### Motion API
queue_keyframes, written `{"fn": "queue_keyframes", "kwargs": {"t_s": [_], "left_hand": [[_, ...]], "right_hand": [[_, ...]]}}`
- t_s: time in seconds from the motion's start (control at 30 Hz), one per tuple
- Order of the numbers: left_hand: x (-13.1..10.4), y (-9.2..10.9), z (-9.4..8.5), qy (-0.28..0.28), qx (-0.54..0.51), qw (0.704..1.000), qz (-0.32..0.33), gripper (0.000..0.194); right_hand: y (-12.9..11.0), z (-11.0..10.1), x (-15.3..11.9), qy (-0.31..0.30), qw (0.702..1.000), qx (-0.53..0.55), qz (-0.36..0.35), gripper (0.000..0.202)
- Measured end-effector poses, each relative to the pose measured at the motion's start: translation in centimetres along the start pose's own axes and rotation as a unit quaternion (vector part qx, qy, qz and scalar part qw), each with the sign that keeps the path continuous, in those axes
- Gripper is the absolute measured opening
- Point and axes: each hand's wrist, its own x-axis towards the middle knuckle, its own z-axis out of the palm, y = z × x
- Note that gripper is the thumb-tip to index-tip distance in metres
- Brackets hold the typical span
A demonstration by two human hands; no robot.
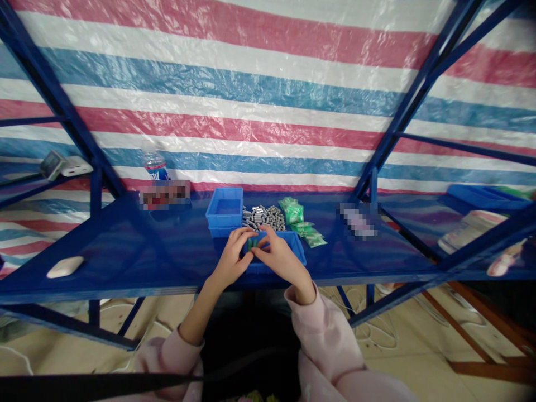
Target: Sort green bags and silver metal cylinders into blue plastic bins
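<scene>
Over the front blue bin (pixel 298 249), my left hand (pixel 231 258) and my right hand (pixel 280 255) meet, fingertips pinched together. Between them is a small green piece (pixel 252 244), mostly covered by the fingers; its exact kind is too small to make out. Just beyond the hands lies a pile of small silvery metal cylinders (pixel 274 218), some on their sides and some end-on. Green-and-clear plastic packets (pixel 293 211) lie right of the pile, reaching down along the bin's right side.
Stacked blue bins (pixel 225 209) stand left of the pile. A bottle (pixel 154 162) is at the back left, a white rounded object (pixel 66 267) at the front left. Blue frame posts (pixel 397 128) rise on both sides. Farther right are a blue tray (pixel 481 195) and another person's hand (pixel 505 261).
</scene>
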Motion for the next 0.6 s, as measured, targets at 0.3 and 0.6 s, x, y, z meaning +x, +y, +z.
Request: {"fn": "queue_keyframes", "kwargs": {"t_s": [0.3,0.6], "left_hand": [[0.04,-0.32,0.14,-0.003,0.013,1.0,0.01,0.038],[0.02,-0.16,0.08,-0.021,0.019,1.0,0.002,0.03]], "right_hand": [[-0.16,0.2,-0.04,-0.019,0.999,0.049,-0.013,0.061],[-0.26,0.2,-0.05,-0.009,0.999,0.027,-0.036,0.067]]}}
